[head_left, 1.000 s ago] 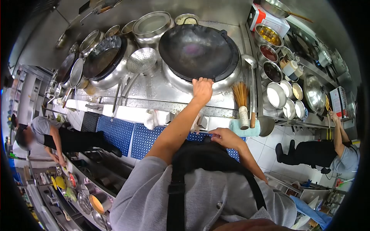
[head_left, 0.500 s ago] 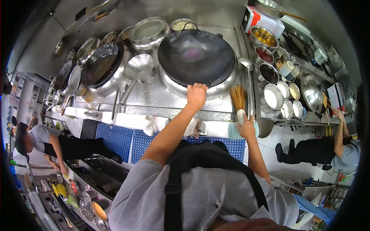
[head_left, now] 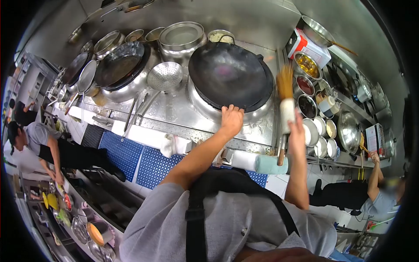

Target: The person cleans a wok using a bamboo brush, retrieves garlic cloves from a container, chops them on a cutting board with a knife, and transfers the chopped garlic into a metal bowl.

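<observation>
A dark wok (head_left: 227, 72) sits on the round steel burner ring (head_left: 205, 107), a hazy pinkish patch in its middle. My left hand (head_left: 233, 120) is closed on the wok's near edge, fingers over the rim; any handle there is hidden under them. To the right, my right hand (head_left: 297, 133) grips a bamboo wok brush (head_left: 286, 89) by its pale wrapped handle. The bristles point up and away, beside the wok and above the counter, not touching the pan. A wooden utensil handle (head_left: 282, 150) shows below the brush.
A perforated skimmer (head_left: 165, 76) lies left of the wok, with another wok (head_left: 120, 65) beyond. Sauce bowls (head_left: 307, 65) and white containers (head_left: 310, 132) stand on the right. A folded teal cloth (head_left: 271, 164) lies along the front edge. People work on both sides.
My right hand has lifted the wok brush up and away from the front edge, to beside the wok. My left hand stays on the wok's rim. The camera view has shifted slightly.
</observation>
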Tool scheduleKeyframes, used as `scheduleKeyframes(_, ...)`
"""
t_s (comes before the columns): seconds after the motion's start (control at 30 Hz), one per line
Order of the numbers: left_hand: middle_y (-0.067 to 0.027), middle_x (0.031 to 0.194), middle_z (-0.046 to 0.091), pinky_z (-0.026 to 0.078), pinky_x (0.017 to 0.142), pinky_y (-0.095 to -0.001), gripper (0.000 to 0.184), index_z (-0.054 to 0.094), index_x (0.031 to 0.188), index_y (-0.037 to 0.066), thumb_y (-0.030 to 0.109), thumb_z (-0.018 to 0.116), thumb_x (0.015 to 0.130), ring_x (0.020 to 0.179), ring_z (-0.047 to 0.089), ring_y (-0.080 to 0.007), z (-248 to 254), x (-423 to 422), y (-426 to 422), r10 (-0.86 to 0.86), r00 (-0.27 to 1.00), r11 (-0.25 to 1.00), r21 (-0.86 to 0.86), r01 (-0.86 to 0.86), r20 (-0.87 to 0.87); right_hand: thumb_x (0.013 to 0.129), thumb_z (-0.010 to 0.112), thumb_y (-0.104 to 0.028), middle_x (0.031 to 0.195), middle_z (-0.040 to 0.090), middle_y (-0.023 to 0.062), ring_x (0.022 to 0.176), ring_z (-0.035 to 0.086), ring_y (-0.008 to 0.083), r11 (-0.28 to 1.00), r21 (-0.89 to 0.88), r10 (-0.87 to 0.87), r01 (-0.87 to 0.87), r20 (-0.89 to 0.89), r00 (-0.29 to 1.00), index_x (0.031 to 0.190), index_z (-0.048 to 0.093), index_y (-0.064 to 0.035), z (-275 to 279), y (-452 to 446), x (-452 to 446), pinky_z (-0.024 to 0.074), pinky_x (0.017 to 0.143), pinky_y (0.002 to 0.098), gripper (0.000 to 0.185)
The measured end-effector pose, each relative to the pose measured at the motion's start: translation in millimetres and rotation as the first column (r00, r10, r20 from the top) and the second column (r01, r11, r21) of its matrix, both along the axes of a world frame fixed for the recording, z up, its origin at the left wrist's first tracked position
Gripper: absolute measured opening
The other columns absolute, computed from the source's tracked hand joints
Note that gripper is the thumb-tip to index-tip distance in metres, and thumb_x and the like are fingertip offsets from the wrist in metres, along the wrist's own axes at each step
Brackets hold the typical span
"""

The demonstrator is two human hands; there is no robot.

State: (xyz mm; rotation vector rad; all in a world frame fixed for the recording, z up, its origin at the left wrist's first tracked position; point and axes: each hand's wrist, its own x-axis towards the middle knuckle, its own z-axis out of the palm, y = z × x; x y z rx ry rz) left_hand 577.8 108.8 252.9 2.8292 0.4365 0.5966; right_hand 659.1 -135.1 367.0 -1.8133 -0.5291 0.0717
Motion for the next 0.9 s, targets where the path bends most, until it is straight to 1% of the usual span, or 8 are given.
scheduleKeyframes(0.07,-0.0057,0.093,0.071,0.039,0.086,-0.0434,0.017,0.076,0.096,0.010,0.019,0.062,0.093,0.098,0.061,-0.0237,-4.9,-1.3,1.6,-0.005,0.992,0.999,0.044,0.000,0.124,0.094,0.056,-0.008,0.145,0.055,0.0165,0.103,0.068,0.0212,0.992,0.088,0.100,-0.091,-0.101,0.990,0.157,0.040,-0.0079,73.8,36.9,42.3,0.0595,0.072,0.0301,0.065)
scheduleKeyframes(0.13,-0.0048,0.091,0.069,0.038,0.086,-0.0422,0.019,0.077,0.101,0.010,0.015,0.063,0.088,0.098,0.059,-0.0233,-8.8,-2.6,2.8,0.000,0.989,1.000,-0.016,0.003,0.149,0.092,0.061,-0.012,0.112,0.068,0.0125,0.073,0.067,0.0146,0.995,0.069,0.062,-0.074,0.162,0.985,0.153,0.048,-0.0083,112.6,83.2,98.0,0.0529,0.049,0.0269,0.062)
scheduleKeyframes(0.33,-0.0044,0.089,0.069,0.038,0.085,-0.0412,0.023,0.078,0.102,0.009,0.012,0.063,0.086,0.098,0.057,-0.0238,0.9,-6.1,3.3,0.010,0.980,0.997,-0.071,0.004,0.200,0.084,0.079,-0.028,0.113,0.071,0.0245,0.105,0.071,0.0382,0.906,-0.269,-0.091,0.327,0.631,0.771,0.137,0.063,-0.0063,-39.1,266.3,201.3,0.0556,0.091,0.0457,0.060)
scheduleKeyframes(0.4,-0.0043,0.089,0.069,0.038,0.084,-0.0411,0.022,0.079,0.102,0.008,0.011,0.063,0.086,0.098,0.057,-0.0239,1.1,-8.6,5.3,0.010,0.973,0.995,-0.097,0.013,0.229,0.080,0.084,-0.025,0.107,0.073,0.0190,0.072,0.072,0.0261,0.629,-0.733,0.365,-0.259,-0.016,0.931,0.142,0.061,-0.0132,-75.3,270.3,148.4,0.0588,0.058,0.0394,0.066)
scheduleKeyframes(0.53,-0.0044,0.089,0.070,0.038,0.085,-0.0419,0.018,0.079,0.097,0.008,0.012,0.066,0.086,0.098,0.057,-0.0236,3.1,-11.9,11.6,0.020,0.969,0.990,-0.143,0.015,0.245,0.077,0.088,-0.024,0.101,0.076,0.0071,0.073,0.069,0.0157,0.502,-0.441,0.645,-0.744,-0.383,0.662,0.141,0.063,-0.0191,-45.2,215.7,108.2,0.0571,0.051,0.0319,0.068)
scheduleKeyframes(0.63,-0.0048,0.087,0.071,0.038,0.085,-0.0423,0.015,0.079,0.091,0.007,0.012,0.066,0.086,0.098,0.058,-0.0236,8.3,-15.8,17.2,0.021,0.974,0.991,-0.135,0.011,0.227,0.080,0.082,-0.031,0.114,0.076,0.0132,0.089,0.075,0.0287,0.301,-0.941,0.571,-0.155,0.048,0.819,0.136,0.067,-0.0213,-34.1,186.1,255.8,0.0583,0.088,0.0426,0.058)
scheduleKeyframes(0.77,-0.0058,0.086,0.072,0.038,0.085,-0.0431,0.013,0.077,0.085,0.006,0.013,0.066,0.086,0.097,0.058,-0.0241,7.8,-15.7,12.2,0.017,0.976,0.989,-0.148,0.016,0.219,0.081,0.077,-0.031,0.108,0.074,0.0205,0.102,0.071,0.0377,0.592,-0.770,0.255,0.240,0.461,0.850,0.131,0.065,-0.0149,-66.1,256.6,237.9,0.0566,0.088,0.0485,0.053)
scheduleKeyframes(0.9,-0.0069,0.086,0.071,0.037,0.085,-0.0437,0.012,0.074,0.080,0.006,0.012,0.064,0.083,0.096,0.058,-0.0243,7.7,-13.3,17.7,0.012,0.979,0.991,-0.133,0.015,0.201,0.079,0.083,-0.039,0.119,0.071,0.0229,0.105,0.070,0.0393,0.510,-0.730,0.781,-0.456,0.169,0.602,0.143,0.060,-0.0172,-87.3,238.4,135.3,0.0566,0.093,0.0434,0.072)
